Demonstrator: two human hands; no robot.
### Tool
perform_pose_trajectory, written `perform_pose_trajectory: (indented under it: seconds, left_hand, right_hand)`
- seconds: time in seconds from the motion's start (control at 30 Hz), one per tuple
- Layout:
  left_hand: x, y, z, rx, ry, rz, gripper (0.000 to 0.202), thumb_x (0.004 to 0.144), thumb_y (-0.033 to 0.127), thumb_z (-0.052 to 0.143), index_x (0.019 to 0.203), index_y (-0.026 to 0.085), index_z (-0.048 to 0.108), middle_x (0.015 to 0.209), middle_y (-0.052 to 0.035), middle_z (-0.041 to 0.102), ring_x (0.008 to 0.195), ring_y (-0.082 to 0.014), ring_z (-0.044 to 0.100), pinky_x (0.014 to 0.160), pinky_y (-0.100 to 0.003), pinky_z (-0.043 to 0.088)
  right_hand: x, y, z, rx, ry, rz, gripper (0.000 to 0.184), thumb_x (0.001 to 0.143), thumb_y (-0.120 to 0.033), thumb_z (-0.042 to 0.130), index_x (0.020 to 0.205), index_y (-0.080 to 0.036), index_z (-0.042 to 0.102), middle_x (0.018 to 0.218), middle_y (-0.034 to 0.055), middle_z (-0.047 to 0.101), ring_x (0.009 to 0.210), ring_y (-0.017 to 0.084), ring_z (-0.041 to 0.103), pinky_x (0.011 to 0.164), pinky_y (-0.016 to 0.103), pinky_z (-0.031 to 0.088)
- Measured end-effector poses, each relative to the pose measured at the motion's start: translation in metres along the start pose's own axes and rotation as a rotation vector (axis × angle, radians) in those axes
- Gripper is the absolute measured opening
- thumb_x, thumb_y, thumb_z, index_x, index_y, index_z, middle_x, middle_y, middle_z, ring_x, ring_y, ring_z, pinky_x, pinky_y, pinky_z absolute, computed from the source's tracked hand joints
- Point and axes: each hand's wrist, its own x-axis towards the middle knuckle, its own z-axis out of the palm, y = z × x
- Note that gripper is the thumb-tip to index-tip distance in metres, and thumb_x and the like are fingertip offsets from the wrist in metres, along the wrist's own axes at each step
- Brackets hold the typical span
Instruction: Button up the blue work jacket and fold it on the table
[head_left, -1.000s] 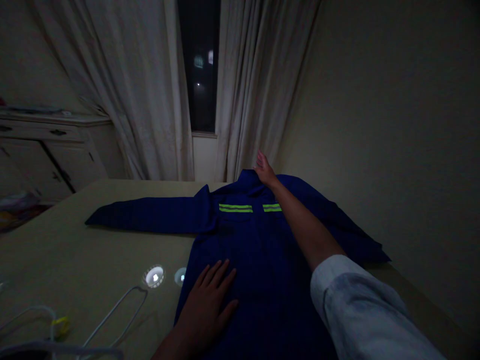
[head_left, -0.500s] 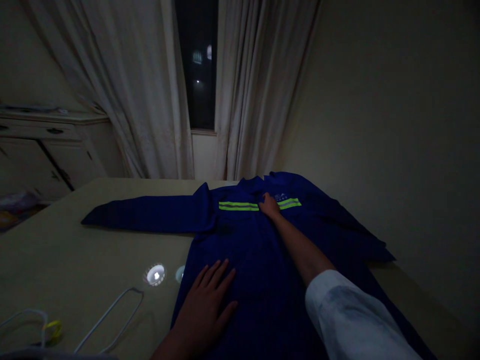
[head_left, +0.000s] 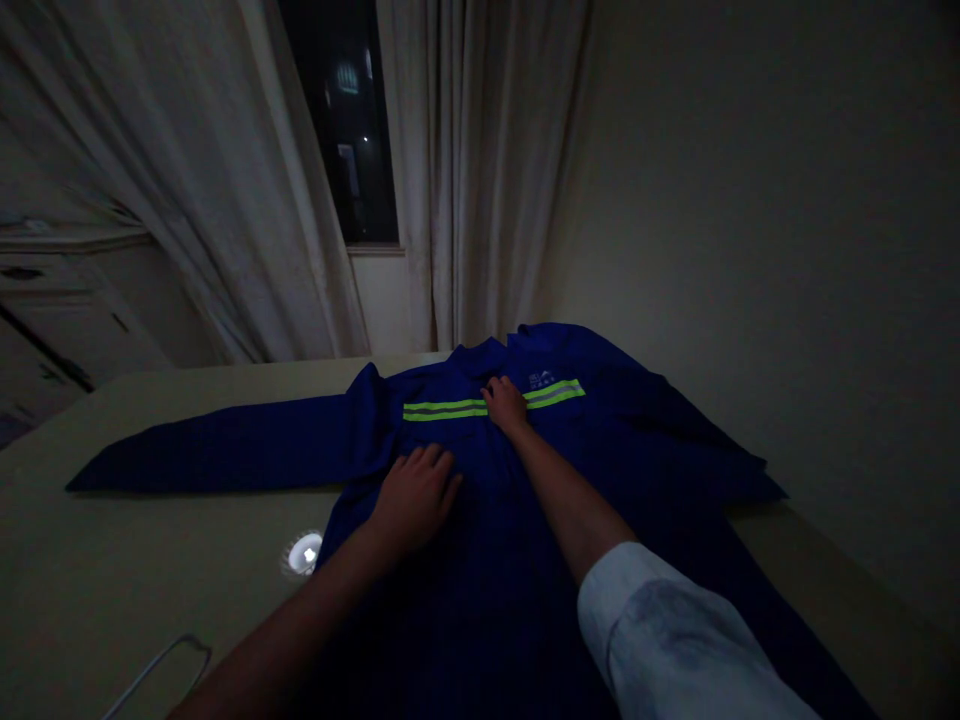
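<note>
A dark blue work jacket [head_left: 480, 560] with a yellow-green reflective stripe [head_left: 439, 411] across its chest lies spread out, front side up. My right hand [head_left: 507, 404] is on the jacket's front at the stripe, below the collar, its fingers curled and closed on the cloth; the fingertips are partly hidden. Lower down and to the left, my left hand [head_left: 420, 490] rests on the chest, holding nothing, with the thumb apart from the bent fingers. One sleeve [head_left: 247, 445] stretches out to the left, and the other slopes down to the right.
The jacket lies on a pale, glossy table [head_left: 247, 580] that mirrors a round light. A white wire loop [head_left: 161, 660], perhaps part of a hanger, is at the lower left. Behind stand curtains [head_left: 480, 170], a dark window and a cabinet [head_left: 75, 290]; a wall borders the right.
My left hand has moved up the jacket towards the stripe, and its fingers have bent. My right hand remains at the stripe by the front. The view has swung slightly right.
</note>
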Motion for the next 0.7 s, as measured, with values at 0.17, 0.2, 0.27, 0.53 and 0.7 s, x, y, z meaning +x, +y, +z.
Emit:
perform_pose_trajectory:
  seconds: [0.17, 0.2, 0.27, 0.53, 0.7]
  left_hand:
    - [0.108, -0.036, 0.037, 0.013, 0.052, -0.194, 0.061, 0.108, 0.049, 0.032, 0.162, 0.022, 0.040, 0.172, -0.0124, 0.033, 0.156, -0.0365, 0.033, 0.125, -0.061, 0.027]
    - [0.118, -0.044, 0.044, 0.013, 0.019, -0.226, 0.065, 0.107, 0.056, 0.031, 0.164, 0.024, 0.037, 0.173, -0.0117, 0.030, 0.158, -0.0386, 0.028, 0.125, -0.065, 0.024]
    - [0.126, -0.058, 0.057, 0.020, -0.053, -0.260, 0.072, 0.104, 0.067, 0.028, 0.165, 0.028, 0.035, 0.174, -0.0110, 0.028, 0.159, -0.0431, 0.024, 0.123, -0.071, 0.019]
    - [0.125, -0.068, 0.068, 0.039, -0.100, -0.281, 0.079, 0.101, 0.074, 0.026, 0.166, 0.030, 0.032, 0.174, -0.0100, 0.026, 0.160, -0.0432, 0.020, 0.125, -0.070, 0.014]
    - [0.121, -0.064, 0.061, 0.022, -0.044, -0.263, 0.074, 0.103, 0.068, 0.026, 0.162, 0.026, 0.041, 0.172, -0.0113, 0.032, 0.158, -0.0422, 0.024, 0.124, -0.069, 0.016]
  right_hand:
    - [0.007, 0.003, 0.005, 0.035, -0.030, 0.032, 0.033, 0.110, -0.047, 0.043, 0.120, -0.023, 0.064, 0.118, 0.0108, 0.067, 0.106, 0.023, 0.066, 0.087, 0.032, 0.047]
    - [0.009, 0.004, 0.006, 0.047, -0.034, 0.035, 0.033, 0.110, -0.047, 0.042, 0.120, -0.024, 0.064, 0.118, 0.0104, 0.067, 0.106, 0.023, 0.066, 0.087, 0.032, 0.047]
    - [0.013, 0.006, 0.009, 0.077, -0.046, 0.045, 0.033, 0.111, -0.045, 0.039, 0.118, -0.026, 0.066, 0.119, 0.0091, 0.067, 0.106, 0.023, 0.066, 0.088, 0.033, 0.047]
    - [0.034, 0.026, 0.012, 0.230, 0.001, 0.184, 0.035, 0.109, -0.030, 0.038, 0.110, -0.020, 0.071, 0.121, 0.0113, 0.066, 0.106, 0.022, 0.063, 0.089, 0.031, 0.047]
    - [0.025, 0.028, -0.002, 0.321, 0.099, 0.107, 0.031, 0.109, -0.029, 0.040, 0.106, -0.017, 0.069, 0.107, 0.0086, 0.071, 0.103, 0.019, 0.062, 0.091, 0.026, 0.046]
